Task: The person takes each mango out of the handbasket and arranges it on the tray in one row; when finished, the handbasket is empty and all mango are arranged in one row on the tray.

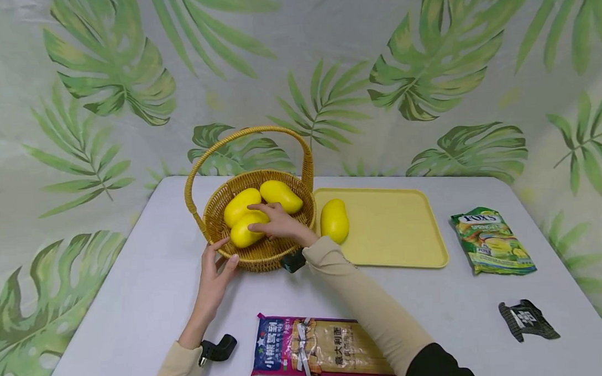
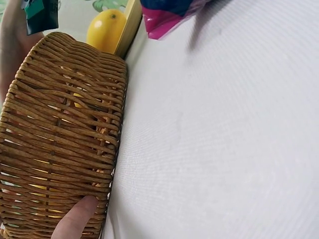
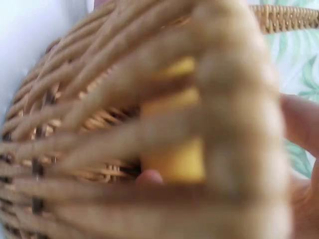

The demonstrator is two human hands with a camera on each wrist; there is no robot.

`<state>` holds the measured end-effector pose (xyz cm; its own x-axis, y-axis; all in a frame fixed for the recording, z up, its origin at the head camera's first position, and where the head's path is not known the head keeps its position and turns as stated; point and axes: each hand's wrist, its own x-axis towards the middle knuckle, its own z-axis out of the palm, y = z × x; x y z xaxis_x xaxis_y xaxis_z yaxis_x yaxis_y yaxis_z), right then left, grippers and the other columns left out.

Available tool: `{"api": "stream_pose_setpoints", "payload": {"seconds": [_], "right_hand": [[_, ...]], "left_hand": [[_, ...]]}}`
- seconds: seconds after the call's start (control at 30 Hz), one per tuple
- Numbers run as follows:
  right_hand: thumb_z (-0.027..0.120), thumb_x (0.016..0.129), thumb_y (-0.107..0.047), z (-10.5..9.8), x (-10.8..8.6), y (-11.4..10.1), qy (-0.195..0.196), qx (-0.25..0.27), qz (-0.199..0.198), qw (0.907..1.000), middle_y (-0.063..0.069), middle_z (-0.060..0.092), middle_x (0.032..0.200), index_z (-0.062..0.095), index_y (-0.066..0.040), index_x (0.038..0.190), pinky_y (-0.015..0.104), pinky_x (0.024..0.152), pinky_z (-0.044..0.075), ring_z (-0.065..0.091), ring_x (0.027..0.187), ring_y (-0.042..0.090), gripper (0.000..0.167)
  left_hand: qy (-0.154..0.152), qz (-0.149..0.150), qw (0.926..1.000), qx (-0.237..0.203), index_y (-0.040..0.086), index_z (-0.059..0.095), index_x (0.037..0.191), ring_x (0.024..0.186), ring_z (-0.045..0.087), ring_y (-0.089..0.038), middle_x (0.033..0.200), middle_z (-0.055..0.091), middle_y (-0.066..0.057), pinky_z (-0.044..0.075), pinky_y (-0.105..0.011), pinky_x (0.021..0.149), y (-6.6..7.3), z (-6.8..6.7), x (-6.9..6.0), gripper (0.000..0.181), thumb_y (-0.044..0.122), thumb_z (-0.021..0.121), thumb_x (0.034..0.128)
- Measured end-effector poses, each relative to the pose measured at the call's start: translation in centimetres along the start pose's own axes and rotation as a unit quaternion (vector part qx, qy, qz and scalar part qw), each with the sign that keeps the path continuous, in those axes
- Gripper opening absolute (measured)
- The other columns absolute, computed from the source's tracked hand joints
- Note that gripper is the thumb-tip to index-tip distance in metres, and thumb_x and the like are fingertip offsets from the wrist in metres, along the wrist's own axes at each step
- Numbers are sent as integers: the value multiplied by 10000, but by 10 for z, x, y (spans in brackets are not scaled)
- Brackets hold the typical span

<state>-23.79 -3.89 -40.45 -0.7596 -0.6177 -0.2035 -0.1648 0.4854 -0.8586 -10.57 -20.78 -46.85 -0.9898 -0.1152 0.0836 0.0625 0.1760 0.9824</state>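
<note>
Gripping the basket [image 1: 261, 265] with my left hand [image 1: 214, 277], its nearest mango [image 1: 240, 235] with my right hand [image 1: 284, 223]; tray [image 1: 394, 229] right, pasta packet [image 1: 319, 348] near, open tabletop [image 1: 285, 293] between.

Bright diffuse light, faint soft shadows, basket rim [image 3: 239, 124] badly blurred (right wrist view)

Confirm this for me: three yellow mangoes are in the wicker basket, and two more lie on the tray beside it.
Not quite: the head view shows only one more mango on the tray. The three yellow mangoes in the wicker basket are right.
</note>
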Motion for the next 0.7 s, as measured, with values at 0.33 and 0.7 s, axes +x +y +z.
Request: {"api": "stream_pose_setpoints", "payload": {"seconds": [0.33, 0.7], "right_hand": [[612, 935, -353, 9, 5, -1, 170, -765, -53, 9969, 167, 453, 1363, 507, -121, 1387, 456, 1005, 339, 255, 1246, 297, 519], [705, 875, -150, 11, 7, 1, 453, -827, -206, 9953, 126, 550, 1290, 603, -98, 1229, 440, 1026, 346, 379, 1242, 324, 372]], "left_hand": [[0, -67, 10000, 49, 56, 316, 1436, 1314, 262, -470, 1563, -54, -170, 461, -459, 958, 6, 0, -2, 489, 201, 504, 1008], [4, -153, 9996, 228, -18, 307, 1427, 1310, 272, -481, 1548, -23, -231, 438, -472, 965, 35, 4, -10, 491, 158, 494, 1009]]}}
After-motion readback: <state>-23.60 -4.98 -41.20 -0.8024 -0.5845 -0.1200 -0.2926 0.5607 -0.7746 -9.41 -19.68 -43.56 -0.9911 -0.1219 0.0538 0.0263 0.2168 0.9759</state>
